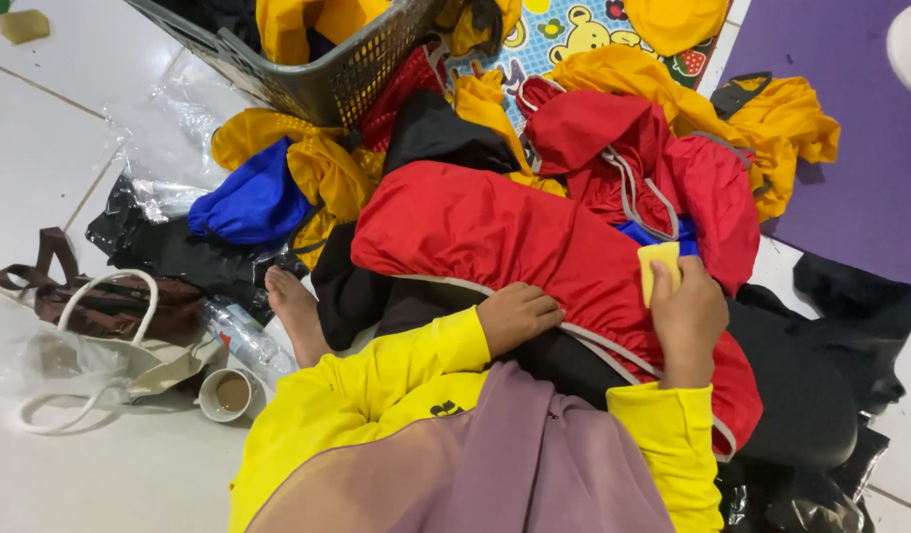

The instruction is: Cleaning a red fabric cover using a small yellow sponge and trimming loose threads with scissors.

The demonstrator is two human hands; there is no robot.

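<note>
- The left hand lies curled, knuckles up, on the near edge of a red garment spread over the person's lap; its fingers press into the cloth close to the grey trim, though whether they pinch it cannot be told.
- The right hand is closed around a small pale yellow block, which sticks up above the fingers and rests against the same red garment.
- Both hands sit on this garment, a little apart, with its grey hem running between them.
- Just beyond the right hand lies a second red piece with grey drawstrings, and a strip of blue cloth shows beside the block.
- Further past the hands is a heap of yellow garments, with a blue garment off to the left.
- A dark plastic laundry basket stands tilted well beyond the left hand, holding more yellow cloth.
- To the left of the left hand, on the white tiled floor, are a bare foot, a paper cup, a plastic bottle and a white bag with looped handles.
</note>
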